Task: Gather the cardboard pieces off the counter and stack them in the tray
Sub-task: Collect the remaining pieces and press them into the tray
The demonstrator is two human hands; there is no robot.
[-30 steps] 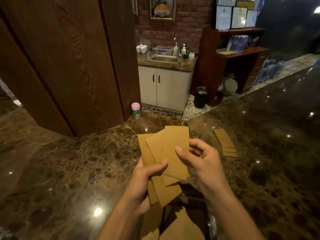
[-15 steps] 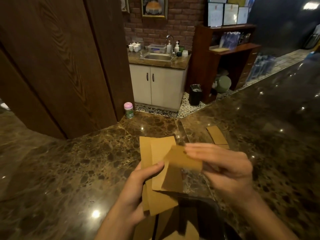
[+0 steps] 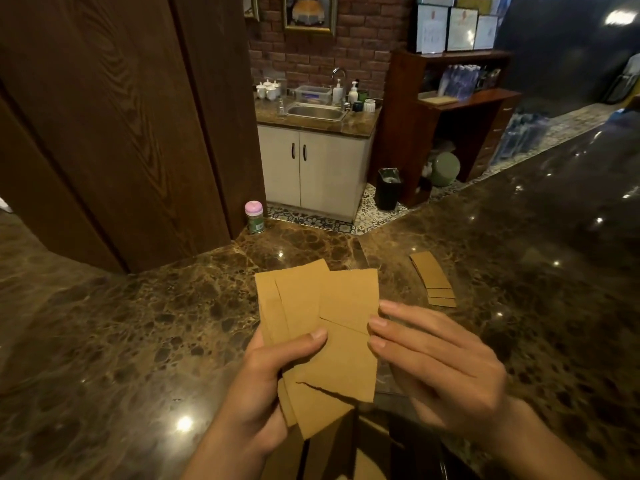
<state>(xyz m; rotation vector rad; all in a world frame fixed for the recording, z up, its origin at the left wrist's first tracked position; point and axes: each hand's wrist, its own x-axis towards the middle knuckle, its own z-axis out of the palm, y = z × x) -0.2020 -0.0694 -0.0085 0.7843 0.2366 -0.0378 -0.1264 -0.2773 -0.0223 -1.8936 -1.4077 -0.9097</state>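
My left hand [image 3: 266, 375] grips a fanned bunch of brown cardboard pieces [image 3: 311, 306], thumb pressed across their front, held above the dark marble counter [image 3: 121, 341]. My right hand [image 3: 436, 358] is beside the bunch with straight fingers, fingertips touching the right edge of the front piece. A small pile of cardboard pieces [image 3: 433, 277] lies on the counter to the right, beyond my right hand. Below my hands sits a dark tray [image 3: 398, 441] holding more cardboard pieces [image 3: 332, 455]; my arms hide most of it.
A small jar with a pink lid [image 3: 254, 217] stands at the counter's far edge by the wooden panel [image 3: 104, 133]. Past the counter are a sink cabinet [image 3: 315, 161], a black bin [image 3: 388, 188] and wooden shelves [image 3: 450, 109].
My right hand laid the piece it was pinching flat onto the front of the bunch, and its fingers have straightened. My left thumb now holds that piece with the others.
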